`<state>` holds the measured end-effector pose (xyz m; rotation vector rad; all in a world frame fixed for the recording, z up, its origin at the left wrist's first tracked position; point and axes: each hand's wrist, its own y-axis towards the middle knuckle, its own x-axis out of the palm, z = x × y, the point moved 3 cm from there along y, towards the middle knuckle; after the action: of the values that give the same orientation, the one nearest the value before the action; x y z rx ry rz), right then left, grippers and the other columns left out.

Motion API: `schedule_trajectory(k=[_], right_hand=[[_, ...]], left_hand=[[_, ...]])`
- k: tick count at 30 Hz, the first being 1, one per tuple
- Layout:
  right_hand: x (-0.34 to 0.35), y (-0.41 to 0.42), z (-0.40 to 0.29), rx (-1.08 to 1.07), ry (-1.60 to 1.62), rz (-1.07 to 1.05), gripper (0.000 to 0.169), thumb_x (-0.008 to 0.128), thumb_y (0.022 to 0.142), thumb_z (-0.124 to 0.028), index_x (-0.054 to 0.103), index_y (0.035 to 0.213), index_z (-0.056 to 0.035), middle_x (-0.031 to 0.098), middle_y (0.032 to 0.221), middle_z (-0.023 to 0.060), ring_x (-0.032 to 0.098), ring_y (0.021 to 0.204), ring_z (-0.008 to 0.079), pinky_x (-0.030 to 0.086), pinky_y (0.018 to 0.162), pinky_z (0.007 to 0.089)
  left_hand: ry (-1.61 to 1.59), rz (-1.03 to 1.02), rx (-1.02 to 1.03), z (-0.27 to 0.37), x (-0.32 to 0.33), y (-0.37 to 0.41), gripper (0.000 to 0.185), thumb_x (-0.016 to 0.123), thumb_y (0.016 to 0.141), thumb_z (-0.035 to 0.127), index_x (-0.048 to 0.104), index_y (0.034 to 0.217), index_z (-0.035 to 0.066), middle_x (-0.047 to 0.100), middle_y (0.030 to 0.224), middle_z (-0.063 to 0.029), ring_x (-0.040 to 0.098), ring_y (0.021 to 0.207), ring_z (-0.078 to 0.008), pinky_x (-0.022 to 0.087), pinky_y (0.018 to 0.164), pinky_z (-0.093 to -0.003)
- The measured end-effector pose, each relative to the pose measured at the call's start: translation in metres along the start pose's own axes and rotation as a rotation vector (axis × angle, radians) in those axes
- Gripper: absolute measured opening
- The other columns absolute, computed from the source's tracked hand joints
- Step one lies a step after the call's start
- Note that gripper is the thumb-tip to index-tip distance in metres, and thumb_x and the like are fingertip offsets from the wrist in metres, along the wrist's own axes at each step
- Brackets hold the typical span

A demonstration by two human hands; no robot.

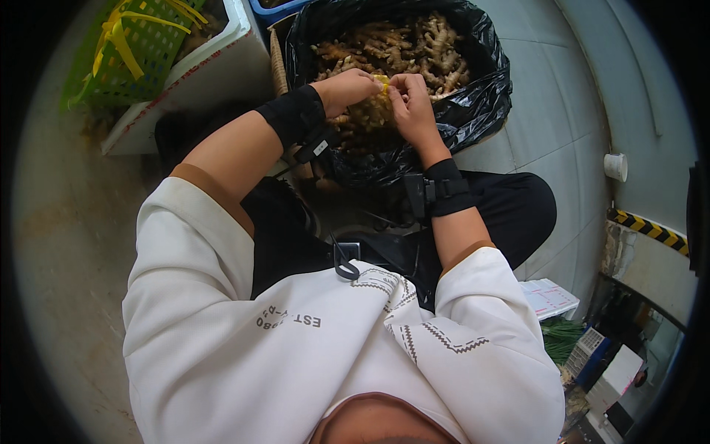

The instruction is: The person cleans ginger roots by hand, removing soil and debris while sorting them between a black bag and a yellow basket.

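Note:
Over a box lined with a black plastic bag (477,105) and filled with ginger roots (438,44), both of my hands meet. My left hand (346,91) pinches one side of a small yellow strip or tie (381,80) between thumb and fingers. The fingers of my right hand (410,102) grip its other side, close to my left fingertips. Just below the fingers hangs what looks like a netted bunch of ginger (375,111); its lower part blends with the loose roots. Whether the yellow piece is knotted cannot be seen.
At the upper left, a green plastic basket (150,50) with yellow ties leans on a white foam box (222,61). A blue container (277,10) touches the top edge. My bent legs flank the near side of the ginger box. A white cup-like object (615,167) is at the right wall.

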<state>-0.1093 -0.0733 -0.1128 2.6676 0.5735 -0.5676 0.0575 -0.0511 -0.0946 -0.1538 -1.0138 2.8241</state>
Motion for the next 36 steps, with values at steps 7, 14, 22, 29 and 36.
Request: schedule_trajectory(k=[7, 14, 22, 29, 36], right_hand=[[-0.009, 0.001, -0.020, -0.099, 0.025, -0.015, 0.013, 0.067, 0.094, -0.004, 0.074, 0.104, -0.0041, 0.065, 0.103, 0.0107, 0.069, 0.085, 0.0251, 0.056, 0.073, 0.0331], [-0.019, 0.001, -0.014, -0.339, -0.185, 0.031, 0.011, 0.070, 0.092, -0.002, 0.074, 0.102, -0.0015, 0.068, 0.097, 0.0093, 0.069, 0.078, 0.0219, 0.055, 0.067, 0.0290], [-0.005, 0.005, -0.016, -0.243, -0.101, 0.050, 0.011, 0.067, 0.094, -0.004, 0.067, 0.103, 0.0028, 0.065, 0.093, 0.0096, 0.063, 0.074, 0.0196, 0.050, 0.069, 0.0253], [-0.005, 0.009, 0.003, 0.172, 0.233, -0.058, 0.012, 0.063, 0.102, -0.012, 0.065, 0.107, -0.0018, 0.060, 0.090, -0.0031, 0.052, 0.078, 0.0052, 0.043, 0.069, 0.0212], [-0.011, 0.016, 0.006, 0.178, 0.305, 0.010, 0.015, 0.065, 0.101, -0.015, 0.067, 0.106, -0.0015, 0.062, 0.096, -0.0015, 0.052, 0.076, 0.0065, 0.045, 0.072, 0.0223]], left_hand=[[0.244, -0.039, 0.240, -0.041, -0.015, 0.064, 0.048, 0.067, 0.079, -0.015, 0.065, 0.126, -0.002, 0.061, 0.136, -0.0187, 0.058, 0.127, -0.0321, 0.049, 0.108, -0.0323], [0.073, -0.044, 0.078, -0.025, -0.009, 0.047, 0.045, 0.069, 0.077, -0.010, 0.065, 0.122, -0.004, 0.065, 0.128, -0.0178, 0.062, 0.117, -0.0312, 0.049, 0.099, -0.0356], [0.316, -0.067, 0.176, -0.023, -0.014, 0.048, 0.032, 0.059, 0.098, 0.023, 0.067, 0.117, -0.001, 0.064, 0.104, -0.0081, 0.057, 0.092, -0.0153, 0.045, 0.080, -0.0302], [0.296, 0.003, 0.306, -0.020, -0.008, 0.029, 0.022, 0.065, 0.098, 0.015, 0.068, 0.117, 0.004, 0.066, 0.104, -0.0062, 0.059, 0.095, -0.0141, 0.048, 0.086, -0.0326], [0.260, 0.056, 0.635, -0.009, 0.002, 0.007, 0.029, 0.071, 0.097, 0.020, 0.068, 0.121, 0.003, 0.069, 0.108, -0.0050, 0.062, 0.100, -0.0138, 0.049, 0.089, -0.0321]])
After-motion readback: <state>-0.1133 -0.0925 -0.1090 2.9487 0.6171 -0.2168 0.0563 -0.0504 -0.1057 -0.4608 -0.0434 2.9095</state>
